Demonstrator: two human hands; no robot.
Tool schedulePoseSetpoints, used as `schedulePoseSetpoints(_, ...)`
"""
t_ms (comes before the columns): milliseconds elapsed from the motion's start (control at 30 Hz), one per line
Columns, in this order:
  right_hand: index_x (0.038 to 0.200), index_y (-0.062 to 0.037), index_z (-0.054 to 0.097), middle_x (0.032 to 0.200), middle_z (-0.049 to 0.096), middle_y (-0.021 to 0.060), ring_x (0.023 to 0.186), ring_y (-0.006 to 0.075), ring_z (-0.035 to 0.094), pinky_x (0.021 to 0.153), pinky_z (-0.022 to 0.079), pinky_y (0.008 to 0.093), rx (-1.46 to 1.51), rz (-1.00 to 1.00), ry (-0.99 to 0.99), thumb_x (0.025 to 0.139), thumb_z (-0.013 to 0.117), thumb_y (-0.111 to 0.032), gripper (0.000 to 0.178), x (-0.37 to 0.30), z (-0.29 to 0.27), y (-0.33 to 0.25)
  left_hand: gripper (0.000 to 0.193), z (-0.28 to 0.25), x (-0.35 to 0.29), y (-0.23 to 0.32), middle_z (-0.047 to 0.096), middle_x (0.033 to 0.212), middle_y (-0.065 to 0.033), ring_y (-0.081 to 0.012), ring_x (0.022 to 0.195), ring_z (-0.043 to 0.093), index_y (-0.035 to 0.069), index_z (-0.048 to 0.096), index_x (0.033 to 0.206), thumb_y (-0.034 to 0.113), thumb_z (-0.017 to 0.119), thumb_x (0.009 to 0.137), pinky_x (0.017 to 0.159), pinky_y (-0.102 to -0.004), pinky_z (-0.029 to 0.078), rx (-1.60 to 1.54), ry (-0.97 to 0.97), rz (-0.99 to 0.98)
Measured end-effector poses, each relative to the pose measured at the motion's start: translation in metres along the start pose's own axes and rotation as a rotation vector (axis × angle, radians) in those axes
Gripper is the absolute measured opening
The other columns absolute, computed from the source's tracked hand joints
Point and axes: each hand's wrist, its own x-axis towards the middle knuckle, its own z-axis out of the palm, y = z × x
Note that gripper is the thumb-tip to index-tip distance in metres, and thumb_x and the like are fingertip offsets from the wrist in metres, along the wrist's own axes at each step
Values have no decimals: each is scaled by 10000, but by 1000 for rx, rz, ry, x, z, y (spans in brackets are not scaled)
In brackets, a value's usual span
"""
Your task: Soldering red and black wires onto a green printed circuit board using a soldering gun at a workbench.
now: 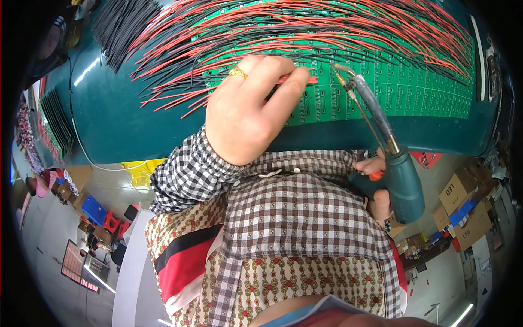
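Observation:
My left hand (pixel 248 111) is closed in a pinch over the circuit boards, a ring on one finger. Short red wires (pixel 312 80) stick out between its fingertips toward the right. My right hand (pixel 381 205) is wrapped round a dark green soldering gun (pixel 404 188) with an orange trigger. The gun's metal tip and thin feed tube reach up over the boards, a little right of the pinched wires. A panel of green circuit boards (pixel 436 98) lies on the table, with many red and black wires (pixel 338 27) fanned across its far part.
A bundle of black wires (pixel 121 30) rests at the table's far left. Dark stacked boards (pixel 57 122) stand by the left edge. A white cable (pixel 76 122) runs down the dark green tabletop (pixel 261 144). Cardboard boxes (pixel 456 192) are on the floor at the right.

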Motion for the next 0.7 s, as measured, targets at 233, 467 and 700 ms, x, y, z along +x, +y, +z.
schedulePoseSetpoints(233,1271,47,424,1248,498,200,1163,263,525,980,439,380,89,-9,-130,914,586,-308,529,3,-8,-11,326,-10,9,10,572,901,-62,-200,791,576,27,646,1001,54,639,675,639,-291,493,-2,88,2)
schedulePoseSetpoints(467,1292,47,418,1282,481,209,1157,261,532,977,444,368,57,19,-136,910,584,-350,575,5,-7,-13,385,7,2,-1,576,868,-53,-180,732,566,6,645,1051,47,639,668,584,-272,487,28,38,9)
schedulePoseSetpoints(700,1284,46,425,1275,486,201,1144,255,536,972,450,367,74,-6,-129,912,584,-335,556,2,-7,-7,373,8,1,1,580,880,-60,-179,736,573,-6,650,1028,42,637,659,602,-273,498,33,60,5)
